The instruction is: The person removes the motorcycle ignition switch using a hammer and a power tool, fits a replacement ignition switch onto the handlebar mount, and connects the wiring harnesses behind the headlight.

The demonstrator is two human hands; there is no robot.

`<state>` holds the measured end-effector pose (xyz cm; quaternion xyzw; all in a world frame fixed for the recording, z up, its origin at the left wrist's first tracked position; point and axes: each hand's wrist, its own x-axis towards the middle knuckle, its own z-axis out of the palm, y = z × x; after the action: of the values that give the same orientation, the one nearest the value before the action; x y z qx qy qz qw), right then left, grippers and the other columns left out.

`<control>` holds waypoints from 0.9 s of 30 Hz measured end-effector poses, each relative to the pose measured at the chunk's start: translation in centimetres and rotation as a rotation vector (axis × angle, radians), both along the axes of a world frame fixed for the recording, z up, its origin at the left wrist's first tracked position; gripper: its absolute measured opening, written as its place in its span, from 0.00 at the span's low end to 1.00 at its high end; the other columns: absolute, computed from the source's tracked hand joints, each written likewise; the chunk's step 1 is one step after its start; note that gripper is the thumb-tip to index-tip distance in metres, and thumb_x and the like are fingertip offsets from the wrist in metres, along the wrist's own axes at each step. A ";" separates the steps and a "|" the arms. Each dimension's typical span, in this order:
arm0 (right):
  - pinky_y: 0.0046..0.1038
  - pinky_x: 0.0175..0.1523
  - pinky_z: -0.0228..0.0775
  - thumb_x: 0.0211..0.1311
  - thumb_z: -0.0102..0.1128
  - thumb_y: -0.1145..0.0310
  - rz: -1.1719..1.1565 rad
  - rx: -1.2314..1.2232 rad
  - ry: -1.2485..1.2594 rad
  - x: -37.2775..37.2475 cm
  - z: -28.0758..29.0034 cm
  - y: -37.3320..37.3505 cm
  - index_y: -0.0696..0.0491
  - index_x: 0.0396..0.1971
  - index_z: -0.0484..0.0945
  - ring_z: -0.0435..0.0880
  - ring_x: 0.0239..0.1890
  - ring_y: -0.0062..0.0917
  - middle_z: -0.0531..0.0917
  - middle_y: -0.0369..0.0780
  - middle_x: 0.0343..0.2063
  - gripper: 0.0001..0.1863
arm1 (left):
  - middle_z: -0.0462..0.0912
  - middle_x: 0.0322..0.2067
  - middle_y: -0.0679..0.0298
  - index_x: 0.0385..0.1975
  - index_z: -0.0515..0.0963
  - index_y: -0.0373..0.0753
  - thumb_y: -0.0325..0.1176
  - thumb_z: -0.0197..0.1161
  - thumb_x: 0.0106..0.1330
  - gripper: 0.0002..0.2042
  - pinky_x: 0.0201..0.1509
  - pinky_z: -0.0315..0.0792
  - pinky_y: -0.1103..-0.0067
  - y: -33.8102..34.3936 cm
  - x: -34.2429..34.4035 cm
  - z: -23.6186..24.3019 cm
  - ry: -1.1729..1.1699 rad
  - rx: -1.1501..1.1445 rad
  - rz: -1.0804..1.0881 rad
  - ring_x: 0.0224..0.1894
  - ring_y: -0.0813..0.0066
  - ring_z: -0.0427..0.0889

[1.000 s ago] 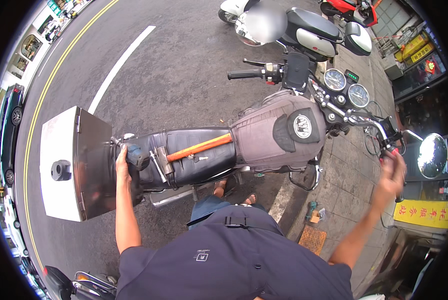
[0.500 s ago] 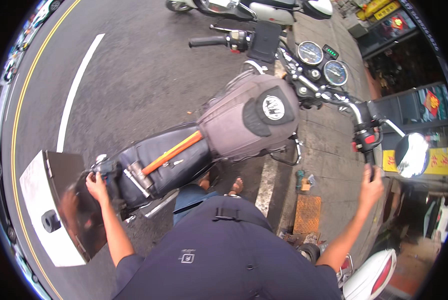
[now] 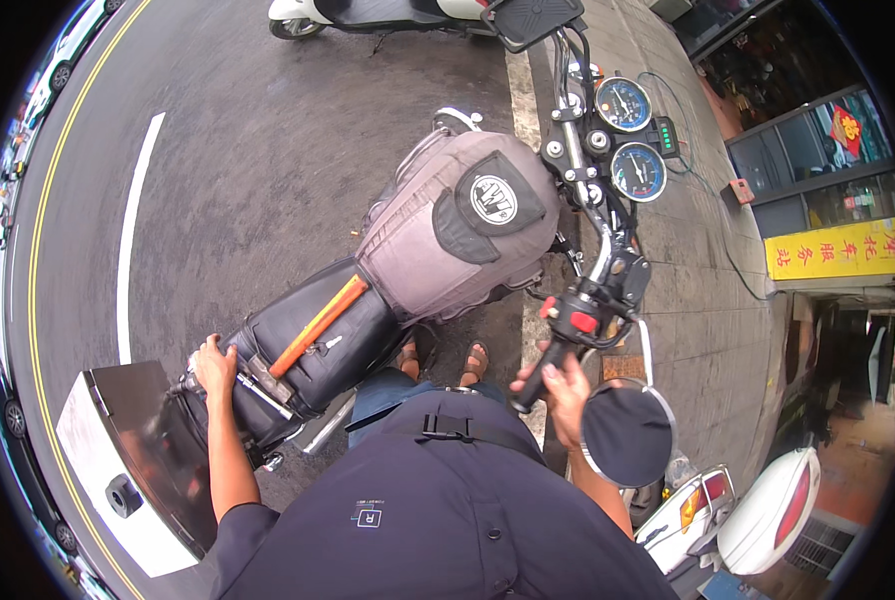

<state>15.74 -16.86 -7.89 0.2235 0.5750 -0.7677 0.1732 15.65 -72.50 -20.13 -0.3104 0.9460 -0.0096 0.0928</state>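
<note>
A motorcycle stands across in front of me, its handlebar (image 3: pixel 600 255) at the right and its black seat (image 3: pixel 303 300) at the left. My right hand (image 3: pixel 564 395) is closed round the black right handlebar grip (image 3: pixel 541 382), beside a round mirror (image 3: pixel 628 432). My left hand (image 3: pixel 215 368) is curled over the rear rack behind the seat, next to a box (image 3: pixel 108 470) with a white side; what lies under the fingers is hidden. On the seat lie a hammer (image 3: pixel 318 327) with an orange handle, small keys (image 3: pixel 330 343) and a chrome bar (image 3: pixel 265 394).
A grey-brown cover (image 3: pixel 438 215) sits over the tank, ahead of the seat. Two round gauges (image 3: pixel 624 104) stand above the handlebar. One white scooter (image 3: pixel 393 14) is parked beyond; another white scooter (image 3: pixel 768 515) is at lower right. Shopfronts with a yellow sign (image 3: pixel 836 250) line the pavement.
The handlebar has swung round, bringing the right grip and mirror closer to me, with my right hand moving left along with it. My left hand has shifted slightly toward the seat.
</note>
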 end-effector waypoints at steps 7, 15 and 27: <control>0.36 0.44 0.76 0.72 0.48 0.61 0.073 0.055 0.058 -0.1 -0.1 1.9 0.57 0.54 0.63 0.83 0.33 0.33 0.78 0.43 0.31 0.19 | 0.83 0.44 0.54 0.51 0.76 0.44 0.49 0.66 0.55 0.25 0.56 0.67 0.62 0.7 -0.8 -0.3 -0.161 -0.080 -0.023 0.52 0.56 0.79; 0.18 0.25 0.68 0.68 0.54 0.51 0.101 0.800 0.122 -4.9 9.7 12.0 0.55 0.47 0.74 0.75 0.20 0.15 0.76 0.35 0.22 0.22 | 0.84 0.40 0.57 0.43 0.77 0.42 0.43 0.67 0.52 0.20 0.49 0.71 0.62 -0.4 0.6 -1.9 -0.160 -0.232 -0.099 0.46 0.57 0.81; 0.22 0.26 0.56 0.69 0.50 0.46 0.086 1.489 0.365 -16.1 15.0 27.3 0.58 0.35 0.78 0.67 0.21 0.15 0.72 0.33 0.19 0.25 | 0.81 0.35 0.57 0.47 0.78 0.42 0.37 0.62 0.50 0.21 0.45 0.73 0.67 -2.5 0.9 -2.4 0.478 0.131 0.259 0.39 0.58 0.81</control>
<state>-0.38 10.42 7.14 0.1283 0.9680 -0.1954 -0.0909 16.59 -75.04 -22.50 -0.4157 0.8920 0.1370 -0.1127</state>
